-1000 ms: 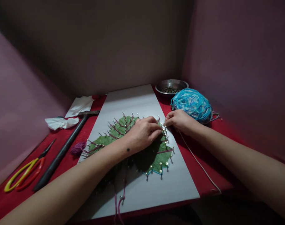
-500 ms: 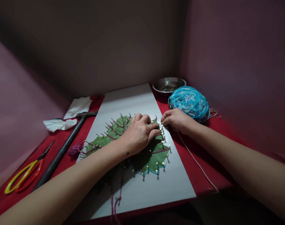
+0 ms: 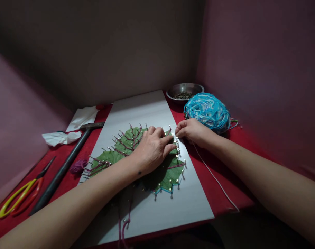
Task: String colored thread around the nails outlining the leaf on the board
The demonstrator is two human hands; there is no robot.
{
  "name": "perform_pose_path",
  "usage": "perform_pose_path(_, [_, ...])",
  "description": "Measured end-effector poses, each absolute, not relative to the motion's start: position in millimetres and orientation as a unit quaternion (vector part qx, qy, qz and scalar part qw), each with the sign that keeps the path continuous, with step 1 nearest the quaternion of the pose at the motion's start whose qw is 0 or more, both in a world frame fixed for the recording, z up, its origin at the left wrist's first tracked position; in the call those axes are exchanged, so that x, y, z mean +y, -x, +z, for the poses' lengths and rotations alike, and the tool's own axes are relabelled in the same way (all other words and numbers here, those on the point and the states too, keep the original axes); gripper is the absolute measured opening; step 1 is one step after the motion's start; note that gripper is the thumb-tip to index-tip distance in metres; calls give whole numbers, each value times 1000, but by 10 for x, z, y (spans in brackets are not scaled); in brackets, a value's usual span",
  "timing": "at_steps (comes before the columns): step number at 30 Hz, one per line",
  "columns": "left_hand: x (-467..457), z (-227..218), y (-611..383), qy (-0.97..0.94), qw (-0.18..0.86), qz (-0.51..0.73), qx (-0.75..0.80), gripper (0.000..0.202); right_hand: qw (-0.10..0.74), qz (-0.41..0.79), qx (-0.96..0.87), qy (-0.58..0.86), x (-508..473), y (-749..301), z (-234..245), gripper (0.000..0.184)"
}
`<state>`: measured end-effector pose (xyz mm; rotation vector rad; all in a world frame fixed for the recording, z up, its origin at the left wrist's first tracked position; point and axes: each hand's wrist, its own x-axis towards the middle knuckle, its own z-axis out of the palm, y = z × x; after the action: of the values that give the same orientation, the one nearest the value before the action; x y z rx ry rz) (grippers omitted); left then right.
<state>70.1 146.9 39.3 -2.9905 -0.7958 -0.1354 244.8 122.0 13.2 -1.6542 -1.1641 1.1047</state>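
A green leaf (image 3: 164,177) lies on a white board (image 3: 140,103), ringed by several upright nails (image 3: 185,160). Purple yarn (image 3: 121,151) runs between nails along its veins, and blue yarn (image 3: 167,190) edges its lower side. My left hand (image 3: 153,150) rests on the leaf, index finger and thumb stretched out and apart by the nails at the right edge; its other fingers are partly bent. Just right of those nails, my right hand (image 3: 191,131) pinches pale yarn (image 3: 214,174), whose length trails from under the hand down over the red cloth.
A blue and white yarn ball (image 3: 209,110) sits behind my right hand, beside a metal bowl (image 3: 173,95) of nails. On the left lie a hammer (image 3: 66,166), scissors (image 3: 25,197), crumpled white paper (image 3: 60,138) and a small purple yarn ball (image 3: 79,166). Red cloth (image 3: 240,155) covers the table.
The whole view has shifted slightly, so things appear a little further left. My right hand has stayed pinched near the nails, and my left hand keeps its place on the leaf.
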Motion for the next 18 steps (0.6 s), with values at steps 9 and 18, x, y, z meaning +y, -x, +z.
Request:
perform_pose_path(9, [1512,524,-720,975,88,40,-201,51,378,409,-483,675,1241,-2460,146,7])
perform_pose_path(18, [1514,580,-718,975,122,61,-178,54,384,400,-472,686,1238,-2459,133,8])
